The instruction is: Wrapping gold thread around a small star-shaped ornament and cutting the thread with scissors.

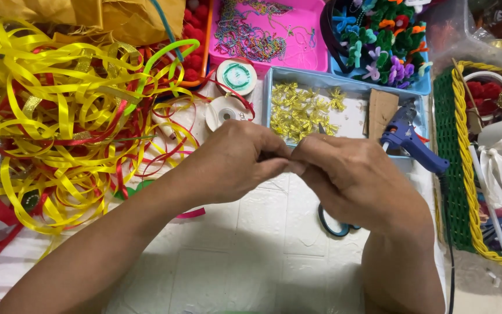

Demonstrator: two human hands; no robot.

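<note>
Two hands, the left hand (236, 160) and right hand (352, 177), meet fingertip to fingertip above the counter (251, 256) centre, each grip pinched narrow on a small item hidden between them, judged light and delicate, best held at its ends.

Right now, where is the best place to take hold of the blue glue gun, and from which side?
Grasp the blue glue gun by its handle, coming from above on the near right side. It lies flat across the light-blue tray's corner, handle pointing out toward the green basket, so that end is free.
</note>
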